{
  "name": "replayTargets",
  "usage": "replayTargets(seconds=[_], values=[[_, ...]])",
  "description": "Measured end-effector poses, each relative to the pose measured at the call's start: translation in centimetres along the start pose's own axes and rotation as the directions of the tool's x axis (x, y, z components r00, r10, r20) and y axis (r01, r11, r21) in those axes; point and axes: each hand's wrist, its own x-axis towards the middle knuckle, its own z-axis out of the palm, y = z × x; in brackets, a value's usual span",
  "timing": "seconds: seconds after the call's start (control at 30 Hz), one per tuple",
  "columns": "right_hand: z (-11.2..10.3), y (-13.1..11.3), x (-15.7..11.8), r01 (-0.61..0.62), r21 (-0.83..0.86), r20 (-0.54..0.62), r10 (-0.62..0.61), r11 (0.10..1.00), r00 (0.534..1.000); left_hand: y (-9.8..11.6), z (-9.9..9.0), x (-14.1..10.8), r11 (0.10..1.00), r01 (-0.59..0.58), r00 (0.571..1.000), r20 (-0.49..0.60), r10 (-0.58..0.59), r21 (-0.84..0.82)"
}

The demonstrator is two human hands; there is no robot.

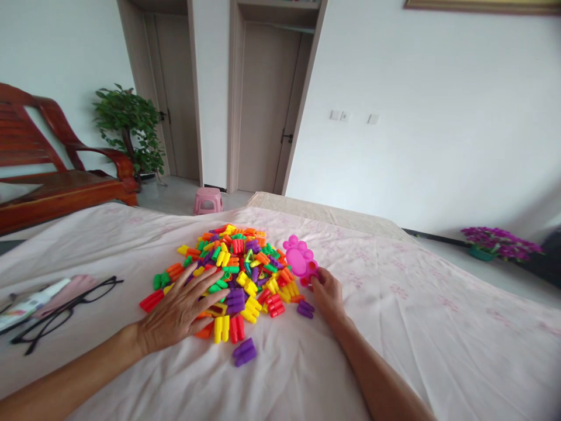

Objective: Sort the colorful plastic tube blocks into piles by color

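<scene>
Plastic building pieces (235, 301) in red, yellow, green, orange and purple lie heaped on a pale floral cloth (394, 356), with a person's two bare hands set apart at the pile. The left hand (179, 298) spreads its fingers, palm down, over the near left flank of the heap; whether it presses on the pieces beneath cannot be told. At the heap's right edge, the right hand (326, 292) pinches the rim of a pink scalloped plate (298, 260) between thumb and fingers. One purple piece (244, 352) lies loose just in front of the pile. To the left rest black-framed glasses (72, 304) and a white tube (35, 304). Beyond the cloth stand a pink stool (208, 200), a leafy plant (129, 117) and a reddish wooden seat (105, 190).
</scene>
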Motion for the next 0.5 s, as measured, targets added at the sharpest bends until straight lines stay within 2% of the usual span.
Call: replayTargets(seconds=[0.07, 0.13, 0.2, 0.27, 0.3, 0.37, 0.47, 0.5], values=[[0.0, 0.3, 0.1, -0.024, 0.020, -0.005, 0.024, 1.000, 1.000, -0.4, 0.5, 1.3, 1.000, 0.011, 1.000, -0.005, -0.011, 0.009], [0.1, 0.6, 0.1, -0.037, 0.036, -0.007, 0.037, 0.999, 0.999, -0.1, 0.7, 2.7, 0.997, 0.081, 0.996, -0.043, -0.081, 0.011], [0.1, 0.6, 0.1, -0.033, 0.044, -0.017, 0.034, 0.998, 0.999, 1.2, 0.6, 4.3, 0.986, 0.167, 0.981, -0.100, -0.167, 0.000], [0.1, 0.5, 0.0, -0.029, 0.048, -0.027, 0.030, 0.998, 0.999, 3.6, 0.1, 5.7, 0.988, 0.151, 0.981, -0.119, -0.154, -0.037], [0.0, 0.3, -0.1, -0.030, 0.053, -0.029, 0.031, 0.998, 0.999, 5.2, -0.2, 6.3, 0.993, 0.095, 0.990, -0.101, -0.102, -0.072], [0.0, 0.0, -0.1, -0.036, 0.072, -0.029, 0.038, 0.997, 0.999, 8.6, -0.6, 7.5, 0.981, -0.116, 0.992, -0.066, 0.107, -0.158], [-0.2, -0.4, -0.2, -0.038, 0.095, -0.019, 0.040, 0.995, 0.999, 13.1, 0.0, 9.5, 0.918, -0.315, 0.947, -0.023, 0.320, -0.241], [-0.3, -0.5, -0.3, -0.037, 0.095, -0.014, 0.039, 0.995, 0.999, 14.1, 0.5, 10.3, 0.908, -0.337, 0.938, -0.007, 0.346, -0.250]])
